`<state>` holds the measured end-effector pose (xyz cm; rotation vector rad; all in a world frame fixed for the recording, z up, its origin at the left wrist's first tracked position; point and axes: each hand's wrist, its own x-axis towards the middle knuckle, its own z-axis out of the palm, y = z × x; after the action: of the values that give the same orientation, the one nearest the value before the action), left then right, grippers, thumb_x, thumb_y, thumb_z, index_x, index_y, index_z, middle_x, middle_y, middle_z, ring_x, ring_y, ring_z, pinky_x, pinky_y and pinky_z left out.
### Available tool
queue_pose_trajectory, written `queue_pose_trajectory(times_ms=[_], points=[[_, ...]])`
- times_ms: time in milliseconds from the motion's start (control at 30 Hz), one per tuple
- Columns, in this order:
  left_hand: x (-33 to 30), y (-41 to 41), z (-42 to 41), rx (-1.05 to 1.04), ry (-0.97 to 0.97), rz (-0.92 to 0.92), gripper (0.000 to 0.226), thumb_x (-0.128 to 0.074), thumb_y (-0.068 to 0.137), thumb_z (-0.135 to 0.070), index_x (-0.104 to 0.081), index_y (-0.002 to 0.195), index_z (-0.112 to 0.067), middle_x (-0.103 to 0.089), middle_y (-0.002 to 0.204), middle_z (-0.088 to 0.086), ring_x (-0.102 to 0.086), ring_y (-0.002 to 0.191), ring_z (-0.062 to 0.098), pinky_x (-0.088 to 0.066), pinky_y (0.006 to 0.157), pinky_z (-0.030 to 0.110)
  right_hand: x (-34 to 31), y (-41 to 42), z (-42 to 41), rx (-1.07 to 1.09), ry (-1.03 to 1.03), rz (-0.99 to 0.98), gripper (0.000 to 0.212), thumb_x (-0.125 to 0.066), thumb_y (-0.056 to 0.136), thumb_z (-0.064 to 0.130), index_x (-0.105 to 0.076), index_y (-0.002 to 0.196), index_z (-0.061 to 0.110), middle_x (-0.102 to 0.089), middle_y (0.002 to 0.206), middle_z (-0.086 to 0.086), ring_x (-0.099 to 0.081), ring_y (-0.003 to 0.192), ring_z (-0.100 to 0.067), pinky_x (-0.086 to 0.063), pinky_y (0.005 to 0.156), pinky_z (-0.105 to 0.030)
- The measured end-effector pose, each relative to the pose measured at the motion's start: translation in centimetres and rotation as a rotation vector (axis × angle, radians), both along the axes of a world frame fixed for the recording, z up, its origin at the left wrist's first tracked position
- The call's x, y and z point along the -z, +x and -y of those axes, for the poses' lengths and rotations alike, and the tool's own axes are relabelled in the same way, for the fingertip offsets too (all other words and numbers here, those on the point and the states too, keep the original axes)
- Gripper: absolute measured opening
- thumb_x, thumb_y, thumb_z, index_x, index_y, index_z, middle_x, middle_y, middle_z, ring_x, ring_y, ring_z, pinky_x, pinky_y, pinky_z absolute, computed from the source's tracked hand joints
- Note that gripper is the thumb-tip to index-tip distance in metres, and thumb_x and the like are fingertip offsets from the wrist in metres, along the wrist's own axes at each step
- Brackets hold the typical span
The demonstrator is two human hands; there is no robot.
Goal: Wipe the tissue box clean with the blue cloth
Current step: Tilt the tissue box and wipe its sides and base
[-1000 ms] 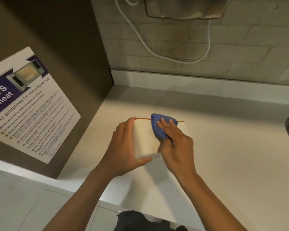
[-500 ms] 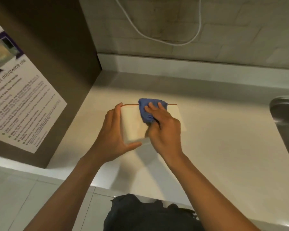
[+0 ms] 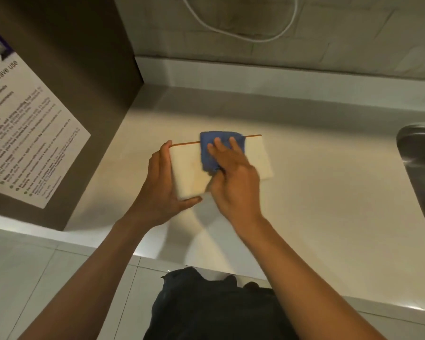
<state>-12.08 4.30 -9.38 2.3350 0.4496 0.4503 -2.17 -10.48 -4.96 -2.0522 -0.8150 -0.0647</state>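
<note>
A cream tissue box (image 3: 259,159) with a thin orange far edge lies flat on the pale countertop (image 3: 329,204). My left hand (image 3: 163,190) grips its left end, fingers over the far side and thumb along the near edge. My right hand (image 3: 233,177) presses a folded blue cloth (image 3: 207,149) onto the top of the box near its far edge, fingers spread flat over the cloth. The middle of the box is hidden under my right hand.
A dark cabinet side (image 3: 84,94) with a white microwave safety poster (image 3: 22,143) stands at the left. A steel sink (image 3: 422,168) is at the right edge. A white cable (image 3: 243,35) hangs on the tiled back wall. The counter's front edge runs below my forearms.
The view has tilted further down and nearer. The blue cloth under my right hand stays at the far middle of the box top; my left hand keeps its grip on the left end.
</note>
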Motion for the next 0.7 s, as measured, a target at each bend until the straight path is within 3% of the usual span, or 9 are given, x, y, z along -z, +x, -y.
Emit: queue_pose_trajectory(times_ms=[133, 233, 400, 500, 567, 600, 633, 667, 700], points=[[0.6, -0.2, -0.5, -0.039, 0.01, -0.075, 0.136, -0.073, 0.056, -0.073, 0.0, 0.159, -0.023, -0.023, 0.158, 0.013, -0.036, 0.142, 0.032, -0.036, 0.116, 0.043, 2.1, -3.0, 1.5, -0.2, -0.067, 0.224, 0.047, -0.07, 0.078, -0.001, -0.064, 0.124, 0.008, -0.059, 0.133, -0.007, -0.045, 0.132, -0.029, -0.032, 0.11, -0.038], [0.3, -0.7, -0.7, -0.04, 0.003, -0.029, 0.131, -0.09, 0.057, -0.056, -0.011, 0.156, -0.02, -0.032, 0.146, 0.002, -0.042, 0.132, 0.021, -0.046, 0.107, 0.045, 3.1, 0.0, 4.7, -0.093, -0.034, 0.133, 0.049, -0.055, 0.077, -0.008, -0.066, 0.122, 0.01, -0.059, 0.132, -0.004, -0.045, 0.132, -0.025, -0.037, 0.109, -0.031], [-0.2, -0.1, -0.4, -0.039, 0.048, -0.001, 0.132, -0.097, 0.056, -0.045, -0.012, 0.155, -0.024, -0.033, 0.142, -0.005, -0.037, 0.128, 0.009, -0.043, 0.1, 0.033, 1.7, 5.9, 4.3, 0.149, -0.033, -0.027, 0.043, -0.059, 0.082, -0.009, -0.067, 0.121, 0.008, -0.062, 0.128, -0.009, -0.054, 0.123, -0.033, -0.05, 0.096, -0.046], [-0.8, 0.3, 0.3, -0.057, 0.063, -0.012, 0.131, -0.099, 0.058, -0.038, -0.011, 0.155, -0.026, -0.033, 0.143, -0.001, -0.042, 0.129, 0.019, -0.045, 0.102, 0.036, 1.1, 3.6, 2.0, 0.189, 0.013, -0.032, 0.049, -0.055, 0.078, -0.007, -0.065, 0.123, 0.011, -0.058, 0.133, -0.006, -0.045, 0.132, -0.028, -0.041, 0.105, -0.036], [-0.3, 1.0, 0.3, 0.028, 0.066, -0.021, 0.111, -0.094, 0.069, -0.035, -0.023, 0.154, -0.035, -0.04, 0.145, 0.001, -0.048, 0.127, 0.019, -0.044, 0.108, 0.044, 1.4, -0.4, 0.9, 0.068, 0.019, 0.056, 0.049, -0.058, 0.079, 0.0, -0.062, 0.127, 0.011, -0.056, 0.136, -0.006, -0.042, 0.133, -0.029, -0.029, 0.111, -0.032], [-0.4, 1.3, 0.1, 0.106, 0.073, -0.059, 0.092, -0.089, 0.076, -0.04, -0.031, 0.148, -0.05, -0.045, 0.146, -0.007, -0.051, 0.126, 0.013, -0.039, 0.115, 0.048, 1.8, -2.3, 0.8, -0.015, -0.006, 0.15, 0.048, -0.063, 0.081, 0.003, -0.06, 0.128, 0.009, -0.056, 0.136, -0.007, -0.043, 0.133, -0.03, -0.027, 0.111, -0.038], [-0.5, 1.2, -0.1, 0.138, 0.068, -0.054, 0.079, -0.084, 0.076, -0.052, -0.04, 0.141, -0.051, -0.051, 0.144, -0.01, -0.054, 0.122, 0.008, -0.032, 0.12, 0.052, 2.3, -3.5, 0.9, -0.092, -0.036, 0.252, 0.051, -0.067, 0.082, 0.005, -0.056, 0.132, 0.007, -0.056, 0.136, -0.008, -0.043, 0.133, -0.031, -0.027, 0.11, -0.043], [-0.3, 1.1, -0.3, 0.091, -0.064, -0.04, 0.096, -0.085, 0.061, -0.07, -0.039, 0.14, -0.039, -0.05, 0.145, -0.003, -0.054, 0.12, 0.007, -0.028, 0.121, 0.054, 2.8, -3.8, 1.4, -0.167, -0.072, 0.324, 0.058, -0.066, 0.085, 0.007, -0.045, 0.139, 0.008, -0.052, 0.14, -0.008, -0.038, 0.136, -0.028, -0.027, 0.111, -0.044], [-0.2, 0.5, -0.4, 0.113, -0.072, -0.044, 0.119, -0.084, 0.045, -0.08, -0.032, 0.139, -0.027, -0.044, 0.143, 0.003, -0.053, 0.12, 0.004, -0.029, 0.121, 0.055, 3.1, -3.4, 2.0, -0.221, -0.112, 0.336, 0.064, -0.06, 0.089, 0.009, -0.03, 0.146, 0.012, -0.044, 0.147, -0.004, -0.028, 0.141, -0.021, -0.025, 0.113, -0.041]])
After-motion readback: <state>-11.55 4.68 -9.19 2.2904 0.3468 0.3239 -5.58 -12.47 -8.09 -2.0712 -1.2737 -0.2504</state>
